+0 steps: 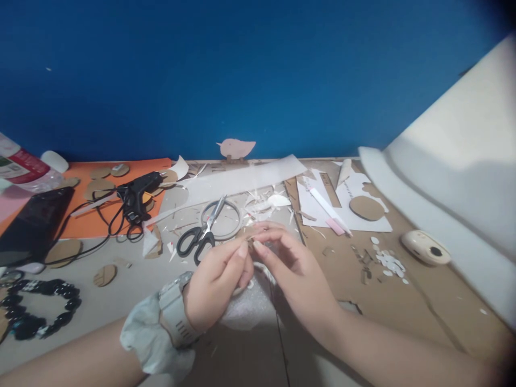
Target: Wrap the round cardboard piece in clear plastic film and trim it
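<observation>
My left hand (220,279) and my right hand (296,263) meet at the middle of the table, fingertips pinched close together. Between them is something small and brownish, too hidden to name. Under the hands lies a whitish, glittery piece (252,306), partly covered by the fingers. Just beyond my left hand rest black-handled scissors (205,228), blades apart, overlapping a grey ring (237,215). White paper scraps (270,201) are strewn behind my right hand.
A glue gun (139,196) with its cable lies on orange paper (116,228) at left, near a bottle (24,166) and beads (66,290). A pink bird cutout (237,148) stands by the blue wall. White discs (391,262) and a cream case (425,247) sit right.
</observation>
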`<state>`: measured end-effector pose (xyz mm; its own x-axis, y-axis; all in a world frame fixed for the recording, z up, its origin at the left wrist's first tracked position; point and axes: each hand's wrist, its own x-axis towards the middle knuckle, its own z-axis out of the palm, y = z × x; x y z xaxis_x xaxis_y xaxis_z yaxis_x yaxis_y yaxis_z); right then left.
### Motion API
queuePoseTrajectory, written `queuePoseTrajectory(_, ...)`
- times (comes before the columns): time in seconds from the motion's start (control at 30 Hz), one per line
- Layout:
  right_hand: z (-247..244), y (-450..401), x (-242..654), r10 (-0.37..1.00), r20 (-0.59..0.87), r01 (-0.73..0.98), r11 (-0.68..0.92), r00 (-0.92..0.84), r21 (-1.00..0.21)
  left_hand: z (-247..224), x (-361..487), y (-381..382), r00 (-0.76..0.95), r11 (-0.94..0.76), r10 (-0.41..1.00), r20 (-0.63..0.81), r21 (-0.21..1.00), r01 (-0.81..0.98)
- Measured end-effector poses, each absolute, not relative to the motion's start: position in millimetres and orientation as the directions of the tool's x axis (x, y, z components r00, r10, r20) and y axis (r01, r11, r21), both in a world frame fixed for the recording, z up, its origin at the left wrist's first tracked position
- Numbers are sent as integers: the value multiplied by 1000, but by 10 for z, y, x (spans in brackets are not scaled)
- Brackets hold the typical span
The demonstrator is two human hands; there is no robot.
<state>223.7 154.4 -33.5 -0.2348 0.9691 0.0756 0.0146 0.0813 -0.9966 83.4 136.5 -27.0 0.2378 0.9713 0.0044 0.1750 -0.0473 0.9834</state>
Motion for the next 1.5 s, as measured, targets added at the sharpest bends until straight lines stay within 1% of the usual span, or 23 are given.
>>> queuePoseTrajectory(0.33, -327, 1536, 2261, 963, 134, 123, 166, -232, -978, -281, 807, 1380, 206, 6, 978, -34, 991, 132)
queuePoseTrajectory(0.53, -300, 1524, 2269, 944, 164, 137, 209, -286, -968, -294, 793, 1385, 165, -7, 986, -8, 996, 93)
queuePoseTrajectory(0.67, -296, 1491, 2288, 926, 196, 207, 271, -321, -940, -305, 791, 1392, 144, 24, 989, -32, 998, 57)
queuePoseTrajectory(0.83, -340, 1440, 2330, 887, 227, 327, 371, -403, -869, -300, 790, 1394, 108, 34, 993, -40, 998, 61)
queuePoseTrajectory(1.03, -360, 1394, 2340, 851, 157, 486, 427, -501, -763, -281, 785, 1385, 80, 30, 996, -37, 996, 82)
queuePoseTrajectory(1.13, -357, 1391, 2329, 833, 164, 546, 481, -528, -686, -279, 785, 1383, 72, 30, 997, -37, 995, 95)
queuePoseTrajectory(1.3, -357, 1402, 2326, 802, 161, 583, 540, -575, -608, -276, 788, 1392, 60, 13, 998, -20, 993, 114)
queuePoseTrajectory(1.4, -368, 1405, 2327, 796, 161, 589, 552, -584, -590, -280, 781, 1394, 73, -7, 997, -2, 992, 122)
queuePoseTrajectory(1.5, -377, 1416, 2334, 804, 186, 582, 547, -564, -602, -286, 775, 1390, 81, -13, 997, 3, 993, 119)
